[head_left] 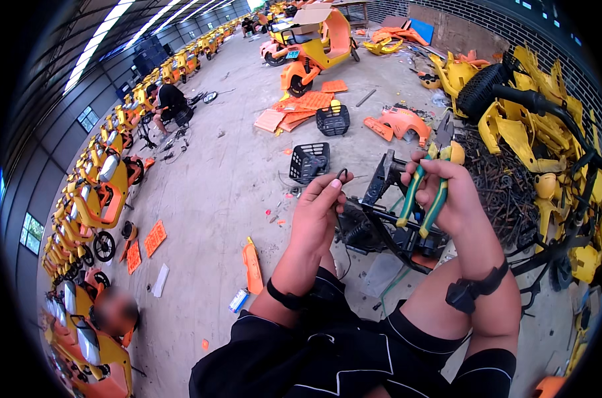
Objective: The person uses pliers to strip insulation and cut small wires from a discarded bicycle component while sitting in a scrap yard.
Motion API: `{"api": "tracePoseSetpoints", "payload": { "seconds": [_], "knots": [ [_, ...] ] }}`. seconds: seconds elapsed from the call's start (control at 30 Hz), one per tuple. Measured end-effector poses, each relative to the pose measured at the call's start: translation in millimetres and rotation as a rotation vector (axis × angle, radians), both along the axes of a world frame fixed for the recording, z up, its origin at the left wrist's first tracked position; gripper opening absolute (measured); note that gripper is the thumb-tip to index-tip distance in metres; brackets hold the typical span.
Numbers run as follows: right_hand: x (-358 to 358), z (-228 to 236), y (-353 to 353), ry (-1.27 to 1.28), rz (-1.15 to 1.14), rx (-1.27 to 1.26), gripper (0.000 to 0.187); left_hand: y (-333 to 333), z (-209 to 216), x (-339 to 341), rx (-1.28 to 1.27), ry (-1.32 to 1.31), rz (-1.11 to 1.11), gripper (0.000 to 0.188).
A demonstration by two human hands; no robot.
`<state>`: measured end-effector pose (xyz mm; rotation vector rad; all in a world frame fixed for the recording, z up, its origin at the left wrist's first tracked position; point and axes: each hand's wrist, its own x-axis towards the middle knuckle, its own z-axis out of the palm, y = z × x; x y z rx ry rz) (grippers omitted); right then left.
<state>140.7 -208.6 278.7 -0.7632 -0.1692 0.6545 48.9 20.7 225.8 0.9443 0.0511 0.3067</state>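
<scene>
My left hand is closed, pinching a thin black cable whose bent end sticks up past the thumb; a dark strand hangs below the fist. In my right hand is a pair of pliers with green and yellow handles. Their jaws point up and away from me, and the handles stand apart. The pliers and the cable do not touch. Below and between my hands lies a black metal scooter frame with dark parts attached, partly hidden by my hands and legs.
Black baskets and orange panels lie ahead on the concrete floor. A heap of dark metal parts and yellow body panels stands to the right. Rows of yellow scooters line the left, where another person crouches.
</scene>
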Motion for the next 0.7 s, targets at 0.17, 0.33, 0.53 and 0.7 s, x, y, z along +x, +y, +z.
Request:
{"api": "tracePoseSetpoints", "payload": {
  "seconds": [0.17, 0.33, 0.53, 0.7],
  "knots": [
    [-6.5, 26.9, 4.6, 0.012, -0.234, 0.061, 0.025, 20.9, -18.4, -9.0, -0.118, 0.093, -0.105, 0.023],
    [10.7, 1.9, 17.0, -0.098, 0.035, 0.255, 0.035, 29.0, -13.2, -12.3, -0.190, -0.011, -0.100, 0.025],
    [7.3, 0.6, 25.5, 0.010, -0.247, -0.150, 0.046, 27.4, 10.8, -32.3, 0.449, -0.090, 0.254, 0.021],
    [-13.1, -2.2, 25.7, -0.167, -0.225, -0.470, 0.049, 30.5, 5.4, -39.0, 0.888, -0.178, 0.392, 0.021]
  ]
}}
